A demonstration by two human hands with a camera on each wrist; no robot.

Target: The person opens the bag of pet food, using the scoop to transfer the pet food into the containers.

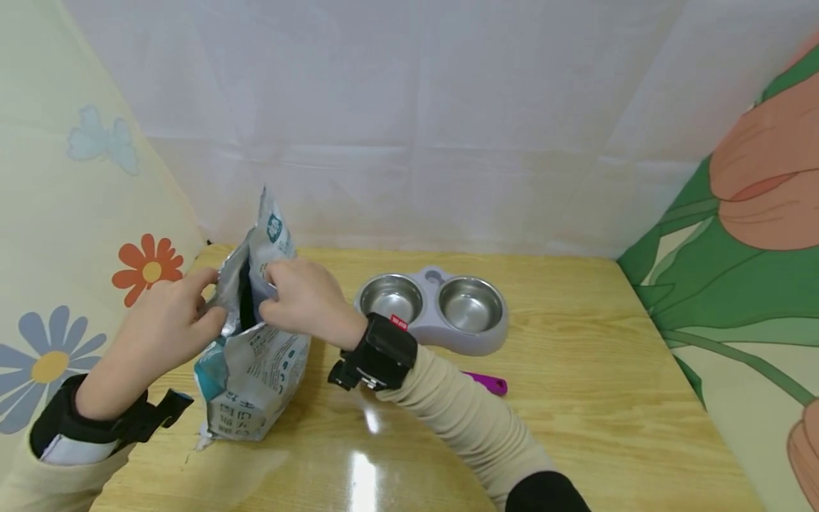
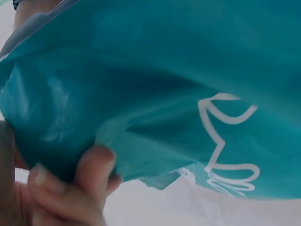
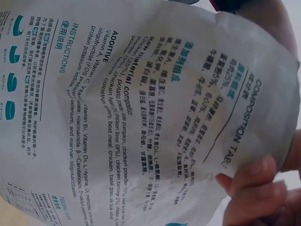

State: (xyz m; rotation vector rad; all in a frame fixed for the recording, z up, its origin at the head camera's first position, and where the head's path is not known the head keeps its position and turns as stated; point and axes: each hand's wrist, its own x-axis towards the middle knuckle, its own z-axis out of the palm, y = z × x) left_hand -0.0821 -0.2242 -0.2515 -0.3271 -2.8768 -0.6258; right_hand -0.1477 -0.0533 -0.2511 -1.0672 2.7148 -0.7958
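A white and teal pet food bag point(image 1: 259, 380) stands upright on the left of the table, its top spread apart so the dark inside shows. My left hand point(image 1: 163, 323) pinches the left edge of the bag's mouth. On the opposite edge, my right hand point(image 1: 310, 299) grips the rim with thumb and fingers. The left wrist view shows fingertips point(image 2: 94, 169) against the bag's teal side point(image 2: 155, 103). Printed ingredient text covers the bag's white side point(image 3: 117, 117) in the right wrist view, with fingers point(image 3: 256, 188) at its edge.
A grey double pet bowl point(image 1: 463, 345) with two steel dishes sits at the table's back middle. A purple handle point(image 1: 489, 384) pokes out from behind my right forearm. The wooden table point(image 1: 595, 398) meets a white cloth backdrop point(image 1: 448, 128), with floral panels on both sides.
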